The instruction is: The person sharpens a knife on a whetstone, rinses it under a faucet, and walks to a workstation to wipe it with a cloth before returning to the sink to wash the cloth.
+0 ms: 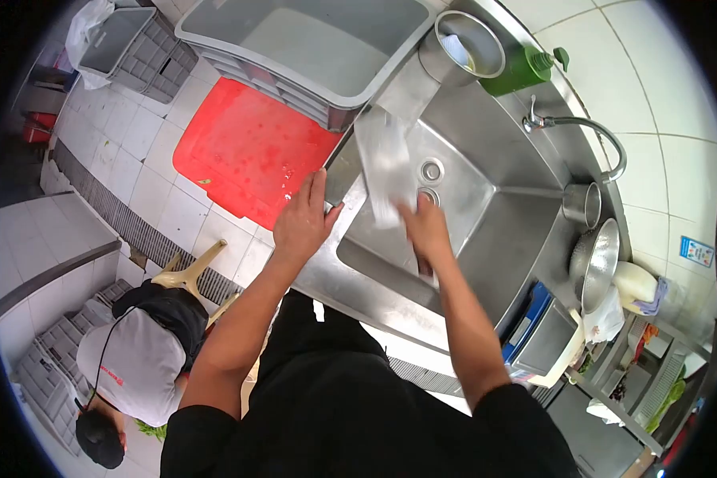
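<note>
My right hand [428, 233] is closed over the sink around the handle of a broad-bladed knife [386, 169]. The wide pale blade is smeared by motion and slants away toward the upper left, and a dark handle end shows below my fist. Over the sink's left rim, my left hand [301, 217] has its fingers stretched out and its thumb apart. Its fingertips are right at the metal edge, close to the red lid. Beneath the knife lies the steel sink [474, 171], its round drain [431, 170] showing beside the blade.
A red plastic lid [251, 151] lies left of the sink, below a big grey crate [295, 48]. A steel pot [462, 48], green pump bottle [522, 73], faucet [589, 122] and colander [595, 263] line the far side. At lower left sits another person [135, 358].
</note>
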The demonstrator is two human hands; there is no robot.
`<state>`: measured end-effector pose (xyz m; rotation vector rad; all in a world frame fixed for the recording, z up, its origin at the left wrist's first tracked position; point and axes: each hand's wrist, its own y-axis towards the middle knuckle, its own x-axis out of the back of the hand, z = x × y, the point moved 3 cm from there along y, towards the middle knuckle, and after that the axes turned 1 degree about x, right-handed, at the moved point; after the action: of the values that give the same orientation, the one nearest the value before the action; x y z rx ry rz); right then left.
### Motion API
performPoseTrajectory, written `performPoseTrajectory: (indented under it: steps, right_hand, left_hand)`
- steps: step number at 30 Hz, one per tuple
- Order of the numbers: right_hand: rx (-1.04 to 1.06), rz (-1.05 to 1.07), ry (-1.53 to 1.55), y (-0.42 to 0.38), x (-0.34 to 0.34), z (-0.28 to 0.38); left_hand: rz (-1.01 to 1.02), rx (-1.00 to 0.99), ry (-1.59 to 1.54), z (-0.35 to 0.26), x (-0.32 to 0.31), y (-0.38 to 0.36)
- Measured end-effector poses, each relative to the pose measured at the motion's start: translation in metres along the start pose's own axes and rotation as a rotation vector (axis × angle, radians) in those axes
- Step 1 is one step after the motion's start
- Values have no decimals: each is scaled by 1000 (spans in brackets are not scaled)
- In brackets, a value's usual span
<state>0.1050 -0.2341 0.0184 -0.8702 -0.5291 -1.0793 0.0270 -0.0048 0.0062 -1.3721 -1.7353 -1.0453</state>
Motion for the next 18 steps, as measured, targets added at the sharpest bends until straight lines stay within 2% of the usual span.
performPoseTrajectory:
  steps: [2,4,5,7,8,10,13,14,16,17,18]
  right_hand:
    - [-38,-7,254,69,15,39]
    - [-40,-102,259,112,28,61]
    - [-44,-109,263,108,26,58]
    - [28,-101,319,92,26,55]
    - [-21,-66,267,63,23,48]
    - [-76,2,212,-2,11,26]
    - [-340,187,397,-81,6,11]
    - [-340,189,399,-70,6,9]
    - [-157,91,141,-26,6,-1]
    - [32,-64,73,17,-2,-9]
    - [-5,-68,172,52,5,8]
  left_hand:
    - [7,13,9,-1,3,1]
    - [12,13,20,-1,4,-1]
    - [13,12,20,-2,4,0]
    - [52,36,-11,-4,5,3]
    - [91,73,-36,-3,5,2]
    - [48,54,-26,-1,2,1]
    - [7,42,8,2,4,1]
    - [17,32,14,1,3,2]
    - [15,23,3,1,0,-1]
    - [-8,26,2,1,0,0]
    - [-8,22,7,0,0,0]
